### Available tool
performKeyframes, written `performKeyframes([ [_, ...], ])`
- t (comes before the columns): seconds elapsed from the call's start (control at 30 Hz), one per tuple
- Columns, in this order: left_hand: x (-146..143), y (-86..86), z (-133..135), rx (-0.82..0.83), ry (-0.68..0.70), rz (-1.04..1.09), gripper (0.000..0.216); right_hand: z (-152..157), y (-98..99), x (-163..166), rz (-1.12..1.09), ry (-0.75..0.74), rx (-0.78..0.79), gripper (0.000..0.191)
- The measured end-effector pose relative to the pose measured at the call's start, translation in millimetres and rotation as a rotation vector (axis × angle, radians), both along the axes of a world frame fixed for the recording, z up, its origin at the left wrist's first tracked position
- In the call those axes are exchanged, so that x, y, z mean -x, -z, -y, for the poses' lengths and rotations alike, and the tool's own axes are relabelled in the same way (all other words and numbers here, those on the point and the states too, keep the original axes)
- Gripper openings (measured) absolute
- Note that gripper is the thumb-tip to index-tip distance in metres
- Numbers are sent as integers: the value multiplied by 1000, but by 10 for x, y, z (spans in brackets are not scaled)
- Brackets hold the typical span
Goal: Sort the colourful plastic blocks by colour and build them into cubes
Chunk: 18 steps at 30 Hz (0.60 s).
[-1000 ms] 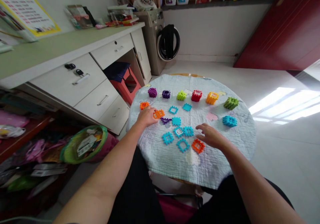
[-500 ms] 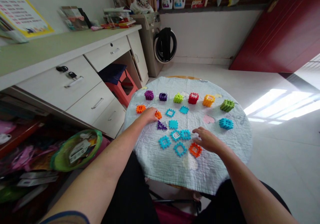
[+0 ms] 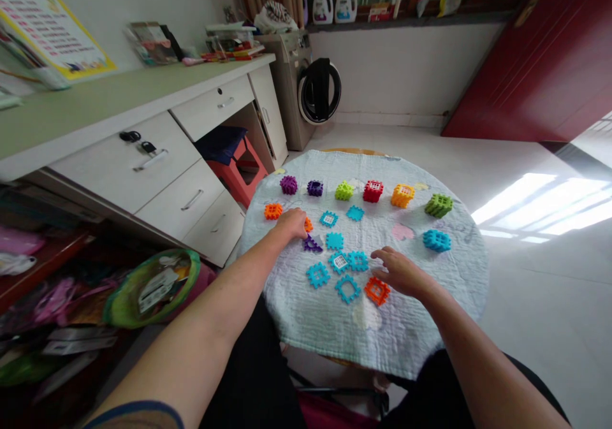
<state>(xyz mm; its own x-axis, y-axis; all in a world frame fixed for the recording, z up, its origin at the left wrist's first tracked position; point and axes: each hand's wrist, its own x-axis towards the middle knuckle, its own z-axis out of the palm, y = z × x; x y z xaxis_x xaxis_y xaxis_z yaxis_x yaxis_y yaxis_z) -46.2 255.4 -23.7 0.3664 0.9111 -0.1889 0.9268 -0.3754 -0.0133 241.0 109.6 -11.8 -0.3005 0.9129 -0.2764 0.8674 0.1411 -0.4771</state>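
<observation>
My left hand [image 3: 292, 225] is at the left of the table, its fingers closed around a small orange building tile [image 3: 308, 225] that they mostly cover. Just below its thumb lies a purple triangular tile [image 3: 312, 244]. My right hand [image 3: 401, 269] hovers with fingers apart, holding nothing, beside an orange-red window tile [image 3: 377, 290]. Between the hands lie loose blue tiles: a solid square [image 3: 335, 241], a grid tile [image 3: 340, 262], a cross-window tile [image 3: 318, 275] and an open frame [image 3: 347, 288], among others.
Along the far side of the cloth-covered table [image 3: 325, 327] stand stacks of tiles: purple [image 3: 289, 185], red [image 3: 373, 191], yellow [image 3: 402, 195], green [image 3: 438, 206] and blue [image 3: 437, 240]. More orange tiles [image 3: 273, 211] lie at the left. Beyond are drawers [image 3: 191, 199] and a washing machine [image 3: 291, 91].
My left hand has shifted slightly right and nearer, covering more of the small orange tile. The right hand stays about where it was. The whole view has shifted a little.
</observation>
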Motion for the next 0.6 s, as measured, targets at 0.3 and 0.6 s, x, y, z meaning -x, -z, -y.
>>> performKeyframes([
  [0.3,719,-299,-250,-142,50,114,47,3,36,-31,0,-10,-20,35],
  [0.6,1094,-227,-556,-98,46,41,50,-18,102,-16,10,-5,24,34],
])
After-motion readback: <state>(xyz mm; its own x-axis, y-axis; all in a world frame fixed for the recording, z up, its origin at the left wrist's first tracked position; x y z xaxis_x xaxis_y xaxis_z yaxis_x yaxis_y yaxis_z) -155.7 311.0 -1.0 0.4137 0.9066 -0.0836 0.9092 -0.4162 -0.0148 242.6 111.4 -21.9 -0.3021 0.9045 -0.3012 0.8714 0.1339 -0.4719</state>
